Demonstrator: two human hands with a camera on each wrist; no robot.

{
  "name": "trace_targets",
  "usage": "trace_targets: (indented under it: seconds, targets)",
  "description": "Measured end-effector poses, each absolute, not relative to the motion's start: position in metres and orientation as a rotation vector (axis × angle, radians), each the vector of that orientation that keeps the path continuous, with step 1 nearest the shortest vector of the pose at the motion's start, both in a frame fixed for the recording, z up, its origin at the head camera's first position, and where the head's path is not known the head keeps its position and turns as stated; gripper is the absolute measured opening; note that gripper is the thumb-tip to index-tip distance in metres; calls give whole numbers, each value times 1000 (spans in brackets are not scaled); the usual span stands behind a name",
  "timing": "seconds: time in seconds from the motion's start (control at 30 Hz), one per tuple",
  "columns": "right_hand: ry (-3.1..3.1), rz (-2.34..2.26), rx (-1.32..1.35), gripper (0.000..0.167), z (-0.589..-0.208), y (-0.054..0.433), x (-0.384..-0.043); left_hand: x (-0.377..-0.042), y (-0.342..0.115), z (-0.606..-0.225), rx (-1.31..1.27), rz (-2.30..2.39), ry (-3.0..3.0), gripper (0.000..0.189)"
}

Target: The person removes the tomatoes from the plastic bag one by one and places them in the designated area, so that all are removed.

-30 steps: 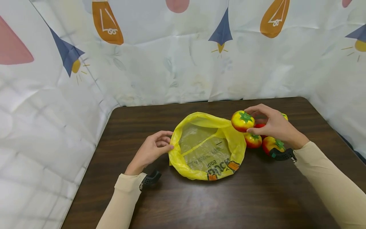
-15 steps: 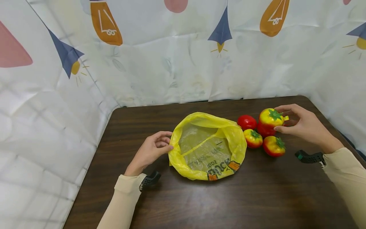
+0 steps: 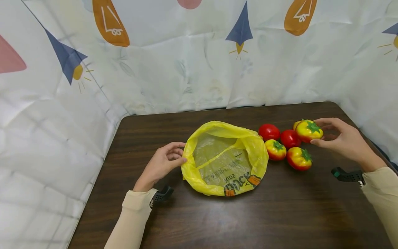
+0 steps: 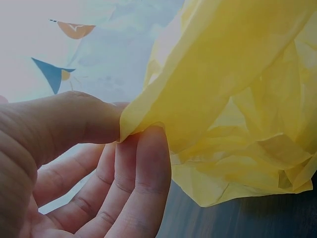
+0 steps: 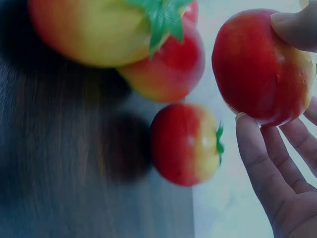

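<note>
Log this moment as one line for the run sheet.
left hand: pinches bag rim | right hand: holds tomato above table | bag: open, empty | loose tomatoes: beside bag

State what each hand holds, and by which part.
The left hand pinches the yellow bag by its rim; the right hand holds a yellow-red tomato by its sides.

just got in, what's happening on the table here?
A person sits at a dark wooden table. The left hand pinches the rim of an open yellow plastic bag, which lies empty. The right hand holds a yellow-red toy tomato at the far right, by a cluster of other toy tomatoes resting on the table beside the bag.
</note>
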State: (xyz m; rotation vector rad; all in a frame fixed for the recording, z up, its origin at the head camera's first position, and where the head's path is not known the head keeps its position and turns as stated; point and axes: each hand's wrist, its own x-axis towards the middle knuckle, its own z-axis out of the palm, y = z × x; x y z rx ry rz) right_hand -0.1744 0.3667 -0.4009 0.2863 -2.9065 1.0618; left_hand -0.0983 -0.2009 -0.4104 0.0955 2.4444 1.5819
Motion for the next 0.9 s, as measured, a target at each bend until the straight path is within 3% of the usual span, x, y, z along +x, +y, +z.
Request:
trace_targets:
  seconds: [0.4, 0.9]
  targets:
    - [-2962, 955, 119, 72, -423, 385, -171, -100, -201, -413, 113, 1584, 2438, 51]
    - [-2972, 988, 108, 71, -445, 397, -169, -102, -201, -412, 87, 1579, 2447, 51]
